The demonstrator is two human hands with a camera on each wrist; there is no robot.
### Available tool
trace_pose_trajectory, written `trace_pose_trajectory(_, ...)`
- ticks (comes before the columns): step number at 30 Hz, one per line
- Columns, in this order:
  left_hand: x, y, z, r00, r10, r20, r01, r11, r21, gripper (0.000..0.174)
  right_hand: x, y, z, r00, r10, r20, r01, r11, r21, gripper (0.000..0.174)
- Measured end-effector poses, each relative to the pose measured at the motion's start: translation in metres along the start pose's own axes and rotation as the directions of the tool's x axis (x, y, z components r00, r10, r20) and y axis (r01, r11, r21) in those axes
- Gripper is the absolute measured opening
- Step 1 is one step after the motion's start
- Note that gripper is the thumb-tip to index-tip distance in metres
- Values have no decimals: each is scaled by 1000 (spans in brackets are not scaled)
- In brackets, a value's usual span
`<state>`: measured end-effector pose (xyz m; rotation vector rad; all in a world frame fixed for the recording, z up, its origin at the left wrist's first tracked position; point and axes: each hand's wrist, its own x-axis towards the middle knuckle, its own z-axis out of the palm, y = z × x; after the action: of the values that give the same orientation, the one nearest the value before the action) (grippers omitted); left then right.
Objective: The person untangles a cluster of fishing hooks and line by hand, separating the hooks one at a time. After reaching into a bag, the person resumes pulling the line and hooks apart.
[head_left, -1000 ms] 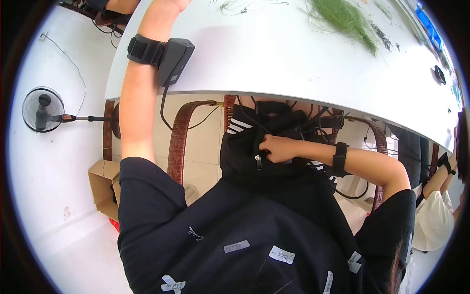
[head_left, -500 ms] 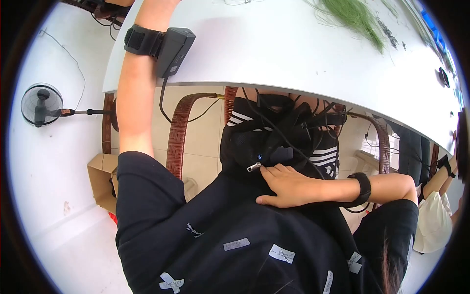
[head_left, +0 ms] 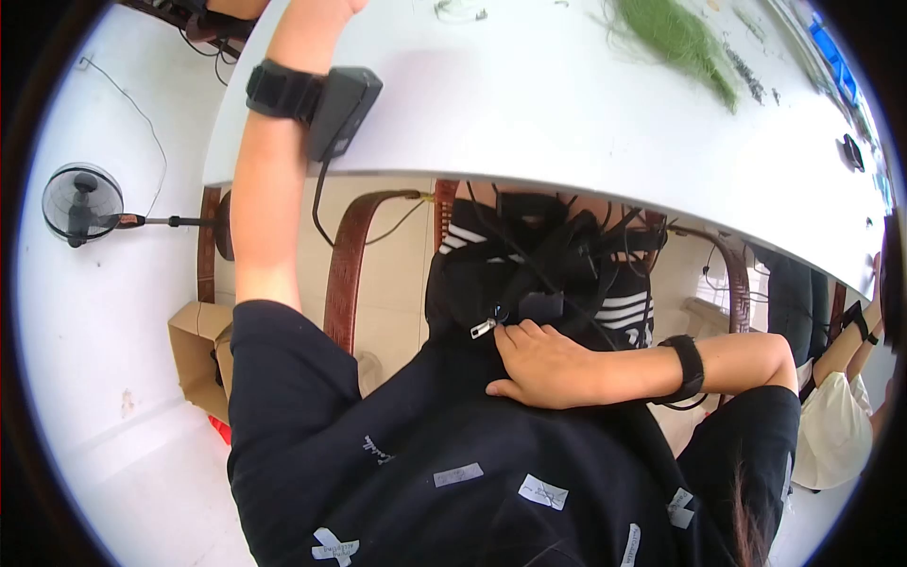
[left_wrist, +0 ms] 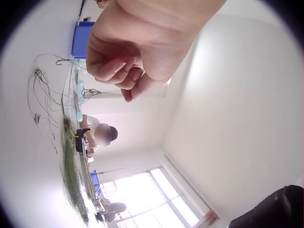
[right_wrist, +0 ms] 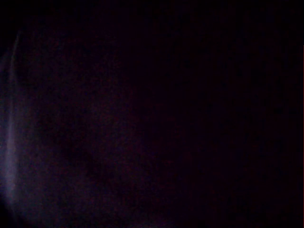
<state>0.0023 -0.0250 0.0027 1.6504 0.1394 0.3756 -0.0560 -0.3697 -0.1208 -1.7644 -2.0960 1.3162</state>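
My left hand is over the white table, fingers loosely curled toward the palm. Behind its fingertips in the left wrist view run thin lines with a small hook; nothing shows plainly in its grasp. The head view cuts it off at the top. My right hand lies palm down on black cloth at my lap, thumb spread and fingers mostly straight. Its index fingertip is right at a silver zipper pull on a black pouch. The right wrist view is almost all dark.
A bundle of green fibres lies on the table. Black cables cross my lap. Beside me are a chair arm, a cardboard box and a fan. Another person sits farther along the table.
My right hand has come out of its curl at the pouch, moved toward my body and flattened onto the cloth. The zipper pull has swung sideways. My left arm stays nearly in place.
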Motion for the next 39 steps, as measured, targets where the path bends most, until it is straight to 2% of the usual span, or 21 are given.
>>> trace_pose_trajectory(2,0,-5,-1,1000,31,-3,-31,999,6,17,-6,6,-31,991,-125,40,128,986,-108,52)
trace_pose_trajectory(4,-1,1,2,1000,-16,11,16,999,-31,18,-13,-2,-90,985,-163,50,161,986,41,42)
trace_pose_trajectory(5,-2,4,4,999,-42,19,43,998,-52,18,-21,-10,-121,961,-234,-147,249,964,94,40)
trace_pose_trajectory(6,-2,4,4,1000,-20,11,21,998,-66,19,-31,-21,-159,968,-199,-156,221,965,142,36)
trace_pose_trajectory(7,-3,4,4,1000,0,2,1,997,-80,20,-43,-32,-192,976,-107,-188,158,947,278,32)
trace_pose_trajectory(8,-4,7,6,1000,18,-6,-18,995,-93,21,-52,-34,-216,960,-83,-267,171,930,326,28)
trace_pose_trajectory(9,-8,12,14,994,107,-30,-106,993,50,20,-61,-37,-241,937,-58,-344,192,909,370,25)
trace_pose_trajectory(10,-10,13,14,994,102,-27,-101,995,14,19,-63,-37,-263,880,-94,-466,240,934,265,27)
trace_pose_trajectory(11,-9,15,11,994,104,-24,-105,994,-16,19,-59,-30,-277,791,-91,-605,176,981,82,30)
trace_pose_trajectory(12,-10,20,12,993,115,-34,-115,993,-15,19,-52,-17,-293,731,-105,-675,132,991,-11,28)
trace_pose_trajectory(14,-13,26,17,990,128,-54,-130,991,-22,20,-25,6,-312,641,-78,-764,132,991,10,33)
trace_pose_trajectory(16,-15,32,19,991,124,-58,-127,990,-55,20,-2,23,-317,696,-112,-709,195,980,38,46)
trace_pose_trajectory(17,-16,33,19,991,115,-65,-120,990,-75,20,7,21,-316,731,-77,-679,237,960,147,48)
trace_pose_trajectory(19,-16,34,19,991,112,-75,-119,988,-97,19,23,20,-317,796,-63,-603,294,910,293,41)
trace_pose_trajectory(21,-19,37,19,991,88,-98,-98,990,-104,19,25,18,-322,786,-39,-617,271,919,288,33)
trace_pose_trajectory(22,-19,38,16,993,86,-81,-100,979,-179,16,26,18,-323,781,-23,-624,258,922,288,29)
trace_pose_trajectory(26,-17,36,19,975,144,-167,-155,987,-54,19,14,19,-330,736,-36,-676,274,929,249,20)
trace_pose_trajectory(30,-17,39,22,975,136,-177,-129,990,51,20,-3,24,-342,734,-117,-669,281,949,143,25)
trace_pose_trajectory(34,-11,31,20,947,212,-244,-203,977,62,19,-17,26,-351,729,-60,-682,217,965,148,30)
trace_pose_trajectory(37,-10,25,16,942,182,-282,-208,976,-66,20,-26,33,-355,753,-80,-653,184,978,93,30)
trace_pose_trajectory(39,-10,23,10,969,147,-197,-183,968,-174,20,-27,35,-357,754,-97,-650,152,988,29,30)
